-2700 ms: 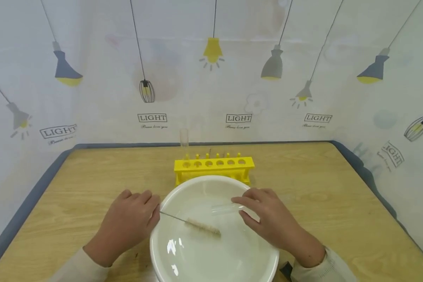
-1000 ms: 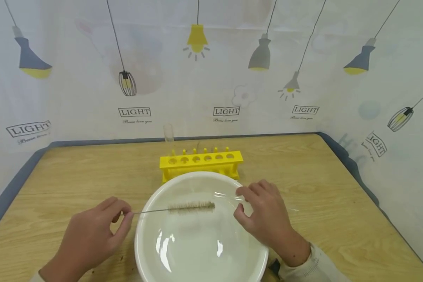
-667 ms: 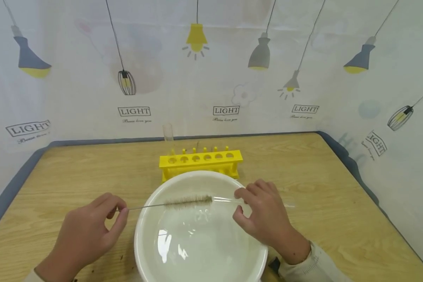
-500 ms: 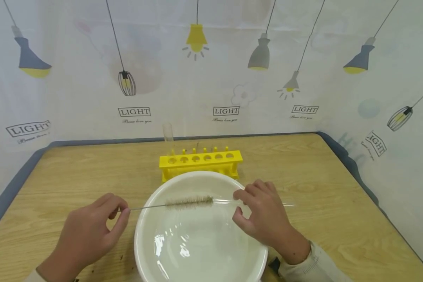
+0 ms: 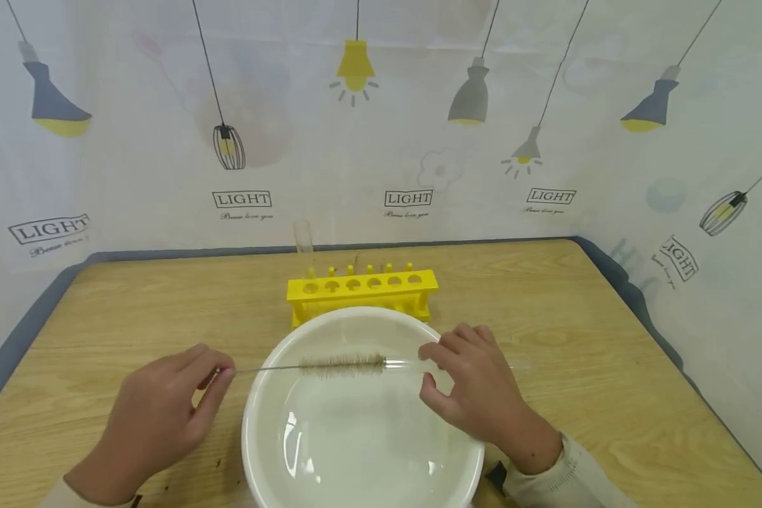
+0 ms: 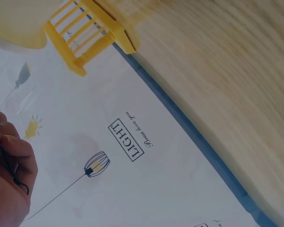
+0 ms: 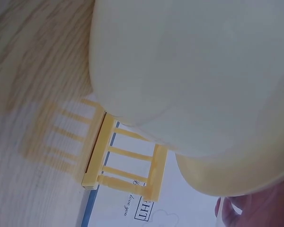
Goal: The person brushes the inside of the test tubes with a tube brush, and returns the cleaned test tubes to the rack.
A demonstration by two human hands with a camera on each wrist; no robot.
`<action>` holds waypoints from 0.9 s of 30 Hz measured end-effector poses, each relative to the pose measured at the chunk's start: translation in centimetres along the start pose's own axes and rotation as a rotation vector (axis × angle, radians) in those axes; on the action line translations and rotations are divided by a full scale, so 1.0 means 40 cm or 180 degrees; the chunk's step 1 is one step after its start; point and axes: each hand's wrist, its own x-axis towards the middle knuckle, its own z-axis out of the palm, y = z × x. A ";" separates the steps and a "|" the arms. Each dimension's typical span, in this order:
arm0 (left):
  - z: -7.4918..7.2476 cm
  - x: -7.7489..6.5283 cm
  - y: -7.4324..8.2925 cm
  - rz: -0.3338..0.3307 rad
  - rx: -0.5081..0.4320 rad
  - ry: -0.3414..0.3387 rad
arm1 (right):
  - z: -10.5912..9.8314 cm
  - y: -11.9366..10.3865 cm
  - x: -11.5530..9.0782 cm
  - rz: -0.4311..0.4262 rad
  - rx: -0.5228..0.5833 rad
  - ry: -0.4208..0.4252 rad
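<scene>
Bringing the test-tube brush [image 5: 343,365] up from its earlier downward slant to nearly level, and drawing the left hand [image 5: 161,416] farther out past the left rim of the white basin [image 5: 355,451]. Pinching the thin wire handle [image 5: 273,368] between left thumb and index finger, and seeing a dark loop [image 6: 14,176] against that hand in the left wrist view. Pointing the bristles rightward over the basin and meeting the left end of the clear test tube [image 5: 400,364], while being unable to tell mere contact from slight entry. Gripping that tube in the bent fingers of the right hand [image 5: 482,384], leaving the thumb visibly apart from the index finger, and holding the glass roughly level across the basin's right rim. Facing a yellow test-tube rack [image 5: 363,285] just behind the basin on the wooden table [image 5: 546,303]. Seeing a second clear tube [image 5: 303,238] rising upright at the rack's left end, without being able to tell hole from peg. Working before a pale backdrop [image 5: 330,169] printed with hanging lamps [image 5: 355,60].
</scene>
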 end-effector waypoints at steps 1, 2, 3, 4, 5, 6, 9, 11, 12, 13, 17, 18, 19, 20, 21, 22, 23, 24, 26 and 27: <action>-0.002 0.003 -0.001 0.0052 0.0007 0.0048 | 0.000 0.000 0.000 0.0004 0.0003 -0.0031; -0.003 0.007 -0.001 0.0095 0.0015 0.0088 | -0.001 0.001 0.000 0.0009 0.0008 -0.0067; -0.005 0.009 -0.001 0.0116 0.0009 0.0107 | -0.001 0.001 0.000 0.0012 0.0013 -0.0103; -0.007 0.012 -0.002 0.0144 0.0011 0.0126 | -0.002 0.001 0.000 0.0020 0.0021 -0.0143; -0.009 0.014 -0.002 0.0167 0.0004 0.0144 | -0.002 0.001 0.000 0.0022 0.0024 -0.0179; -0.010 0.016 -0.002 0.0184 -0.0001 0.0146 | -0.002 0.002 0.000 0.0021 0.0022 -0.0209; -0.013 0.020 -0.002 0.0243 -0.0005 0.0126 | -0.001 0.003 -0.002 -0.0029 -0.0006 -0.0243; -0.016 0.021 -0.002 0.0261 0.0009 0.0072 | 0.000 0.005 -0.003 -0.0072 -0.0026 -0.0236; -0.018 0.022 -0.001 0.0259 0.0006 0.0023 | -0.001 0.005 -0.003 -0.0094 -0.0029 -0.0230; -0.019 0.023 -0.001 0.0258 0.0002 -0.0030 | 0.000 0.005 -0.002 -0.0101 -0.0027 -0.0239; -0.017 0.026 0.010 0.0296 -0.0068 -0.0145 | -0.003 0.005 0.000 -0.0102 -0.0006 -0.0281; -0.014 0.027 0.013 0.0318 -0.0092 -0.0145 | -0.003 0.004 -0.001 -0.0103 -0.0011 -0.0285; -0.011 0.028 0.015 0.0343 -0.0107 -0.0131 | -0.002 0.005 -0.002 -0.0099 -0.0016 -0.0291; -0.008 0.028 0.017 0.0371 -0.0123 -0.0108 | -0.002 0.004 -0.003 -0.0108 -0.0019 -0.0277; -0.008 0.030 0.020 0.0367 -0.0125 -0.0119 | -0.002 0.003 -0.004 -0.0110 -0.0024 -0.0268; -0.007 0.031 0.021 0.0372 -0.0132 -0.0114 | -0.001 0.003 -0.005 -0.0114 -0.0029 -0.0251; -0.007 0.032 0.022 0.0378 -0.0137 -0.0109 | -0.001 0.002 -0.005 -0.0122 -0.0029 -0.0233; -0.009 0.033 0.022 0.0364 -0.0138 -0.0125 | -0.001 0.002 -0.004 -0.0120 -0.0030 -0.0227; -0.011 0.036 0.024 0.0359 -0.0142 -0.0136 | -0.002 0.001 -0.003 -0.0109 -0.0005 -0.0212; -0.012 0.037 0.024 0.0349 -0.0143 -0.0143 | -0.003 0.001 -0.002 -0.0095 0.0010 -0.0213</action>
